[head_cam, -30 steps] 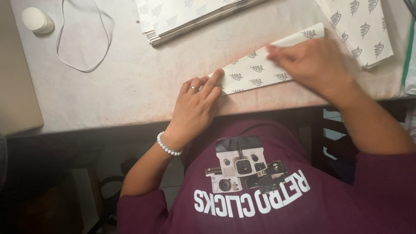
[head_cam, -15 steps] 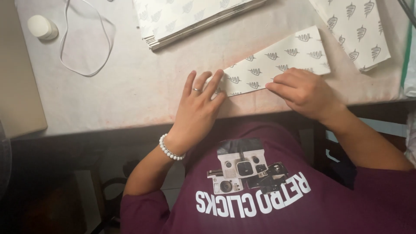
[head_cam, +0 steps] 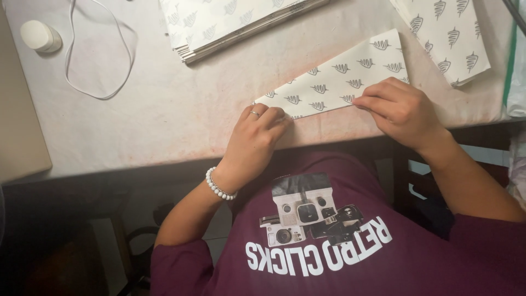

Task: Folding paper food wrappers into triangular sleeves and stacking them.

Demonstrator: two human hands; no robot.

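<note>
Bright tabletop, dark beneath, slightly soft
</note>
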